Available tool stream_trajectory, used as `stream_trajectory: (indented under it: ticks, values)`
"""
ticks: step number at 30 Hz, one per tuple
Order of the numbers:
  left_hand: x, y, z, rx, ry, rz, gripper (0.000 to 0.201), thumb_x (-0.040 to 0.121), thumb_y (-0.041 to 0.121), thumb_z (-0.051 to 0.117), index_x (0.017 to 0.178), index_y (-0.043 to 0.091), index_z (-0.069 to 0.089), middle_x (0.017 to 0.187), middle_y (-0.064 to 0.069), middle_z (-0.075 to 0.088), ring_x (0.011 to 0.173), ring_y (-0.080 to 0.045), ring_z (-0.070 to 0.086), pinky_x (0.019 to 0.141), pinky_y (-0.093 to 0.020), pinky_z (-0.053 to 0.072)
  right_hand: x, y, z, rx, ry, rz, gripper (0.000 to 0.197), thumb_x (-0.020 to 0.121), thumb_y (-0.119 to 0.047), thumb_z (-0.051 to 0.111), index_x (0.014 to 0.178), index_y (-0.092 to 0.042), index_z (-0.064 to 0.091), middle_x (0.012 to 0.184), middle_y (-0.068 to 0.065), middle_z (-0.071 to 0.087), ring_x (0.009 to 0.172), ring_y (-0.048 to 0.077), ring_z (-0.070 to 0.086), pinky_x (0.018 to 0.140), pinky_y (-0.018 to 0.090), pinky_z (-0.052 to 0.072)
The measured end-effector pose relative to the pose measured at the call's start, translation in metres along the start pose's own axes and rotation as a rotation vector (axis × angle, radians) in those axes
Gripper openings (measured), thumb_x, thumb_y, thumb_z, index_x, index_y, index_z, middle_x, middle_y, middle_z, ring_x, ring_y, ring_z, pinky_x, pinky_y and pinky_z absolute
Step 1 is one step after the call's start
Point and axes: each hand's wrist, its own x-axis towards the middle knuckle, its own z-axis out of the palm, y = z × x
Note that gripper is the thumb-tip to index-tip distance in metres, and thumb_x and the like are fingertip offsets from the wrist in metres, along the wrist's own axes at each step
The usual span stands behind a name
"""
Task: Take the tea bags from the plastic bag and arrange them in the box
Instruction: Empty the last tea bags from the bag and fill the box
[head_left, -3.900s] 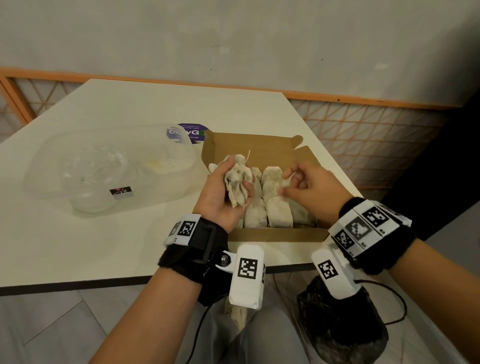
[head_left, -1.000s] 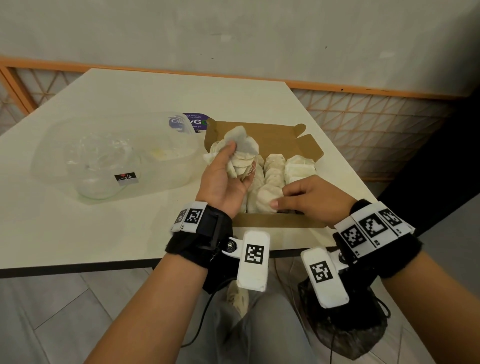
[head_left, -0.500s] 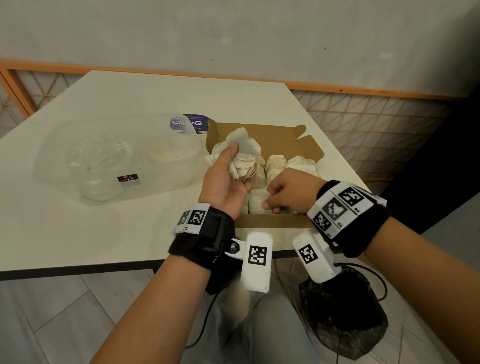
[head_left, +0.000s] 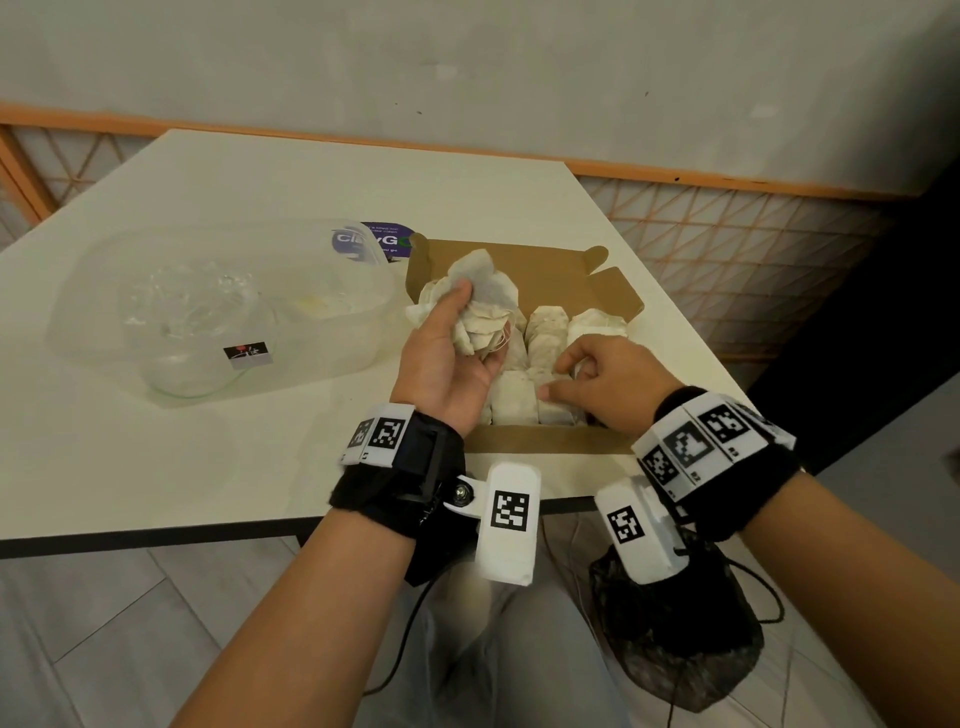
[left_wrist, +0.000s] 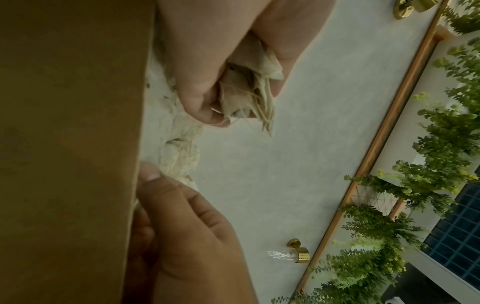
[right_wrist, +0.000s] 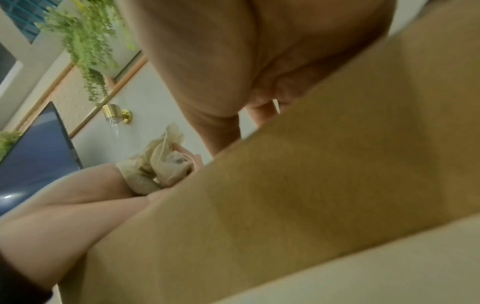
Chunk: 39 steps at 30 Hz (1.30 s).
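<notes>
Gripping a bunch of crumpled white paper tea bags in my left hand — right hand fingers pinching one bag in the open brown cardboard box.

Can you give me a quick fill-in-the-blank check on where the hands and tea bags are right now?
1. The bunch of tea bags is held by the ____ hand.
2. The right hand reaches into the brown ____ box.
3. The clear plastic container sits to the ____ of the box.
4. The box's lid flap stands ____.

Missing words: left; cardboard; left; open
</notes>
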Motion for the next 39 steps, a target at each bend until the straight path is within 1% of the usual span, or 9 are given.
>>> stream_trajectory:
  ticks: [4, 10, 14, 18, 21, 25, 32, 36, 39]
  values:
    - [-0.001, 0.0, 0.001, -0.006, 0.004, 0.005, 0.006, 0.091, 0.015, 0.058, 0.089, 0.013, 0.063, 0.072, -0.003, 0.07, 0.071, -0.015, 0.064, 0.072, -0.026, 0.049, 0.001, 0.004, 0.007, 0.148, 0.022, -0.021, 0.015, 0.077, -0.023, 0.074, 0.084, -0.017, 0.062, 0.056, -0.007, 0.044, 0.053, 0.006, 0.043, 0.05, 0.012, 0.035]
    - [-0.001, 0.0, 0.002, -0.011, 0.012, -0.002, 0.005, 0.091, 0.015, 0.059, 0.089, 0.013, 0.063, 0.072, -0.003, 0.07, 0.072, -0.015, 0.064, 0.073, -0.027, 0.049, -0.003, 0.01, 0.001, 0.348, 0.15, -0.068, 0.006, 0.077, -0.019, 0.074, 0.074, -0.021, 0.069, 0.072, 0.003, 0.062, 0.066, 0.01, 0.052, 0.066, 0.021, 0.044]
    - [-0.001, 0.0, 0.001, -0.003, 0.013, -0.008, 0.006, 0.091, 0.016, 0.059, 0.088, 0.014, 0.063, 0.074, -0.003, 0.069, 0.072, -0.015, 0.063, 0.072, -0.027, 0.05, -0.007, 0.012, -0.012, 0.486, 0.137, -0.034, 0.008, 0.081, -0.012, 0.069, 0.077, -0.016, 0.064, 0.063, 0.0, 0.06, 0.051, 0.001, 0.053, 0.05, 0.012, 0.042]
    - [0.0, 0.0, 0.0, -0.003, 0.012, -0.005, 0.006, 0.091, 0.016, 0.059, 0.089, 0.014, 0.063, 0.072, -0.003, 0.069, 0.073, -0.015, 0.063, 0.072, -0.027, 0.05, -0.01, 0.016, -0.024, 0.654, 0.033, 0.08, 0.006, 0.081, -0.006, 0.068, 0.078, -0.01, 0.063, 0.058, 0.004, 0.06, 0.047, 0.008, 0.052, 0.044, 0.015, 0.042]
    - [-0.001, 0.0, 0.001, -0.011, 0.01, -0.001, 0.006, 0.091, 0.016, 0.058, 0.088, 0.014, 0.063, 0.072, -0.002, 0.069, 0.075, -0.015, 0.062, 0.075, -0.028, 0.049, -0.013, 0.011, -0.021, 0.542, -0.102, 0.146, 0.003, 0.082, -0.005, 0.066, 0.084, -0.003, 0.064, 0.062, 0.009, 0.063, 0.046, 0.012, 0.051, 0.047, 0.016, 0.046]
    - [-0.001, 0.0, 0.001, -0.017, 0.003, 0.004, 0.006, 0.092, 0.015, 0.058, 0.088, 0.014, 0.063, 0.074, -0.002, 0.07, 0.078, -0.016, 0.062, 0.078, -0.028, 0.048, -0.011, 0.005, -0.011, 0.311, -0.061, 0.178, 0.006, 0.085, -0.004, 0.061, 0.09, -0.004, 0.064, 0.063, 0.005, 0.063, 0.037, 0.001, 0.051, 0.042, 0.013, 0.043]
    - [0.0, 0.0, 0.001, -0.013, 0.003, 0.004, 0.005, 0.091, 0.015, 0.058, 0.089, 0.014, 0.063, 0.073, -0.003, 0.07, 0.075, -0.016, 0.062, 0.076, -0.027, 0.048, -0.019, -0.01, -0.029, -0.223, -0.011, 0.11, 0.038, 0.077, -0.031, 0.072, 0.108, -0.021, 0.052, 0.105, 0.002, 0.058, 0.087, 0.015, 0.055, 0.067, 0.024, 0.042]
    - [0.0, 0.0, 0.001, -0.019, 0.007, 0.003, 0.004, 0.091, 0.014, 0.059, 0.089, 0.013, 0.063, 0.073, -0.003, 0.069, 0.075, -0.016, 0.062, 0.074, -0.027, 0.049, -0.021, -0.016, -0.023, -0.386, -0.146, 0.161, 0.055, 0.079, -0.035, 0.069, 0.125, -0.014, 0.046, 0.119, 0.005, 0.052, 0.095, 0.018, 0.049, 0.075, 0.026, 0.041]
    - [0.0, 0.0, 0.001, -0.024, 0.009, 0.0, 0.004, 0.091, 0.014, 0.059, 0.089, 0.013, 0.063, 0.073, -0.003, 0.069, 0.075, -0.016, 0.062, 0.074, -0.027, 0.049, -0.02, -0.017, -0.016, -0.329, -0.111, 0.204, 0.059, 0.078, -0.03, 0.07, 0.127, -0.014, 0.042, 0.112, 0.007, 0.053, 0.093, 0.02, 0.051, 0.075, 0.029, 0.044]
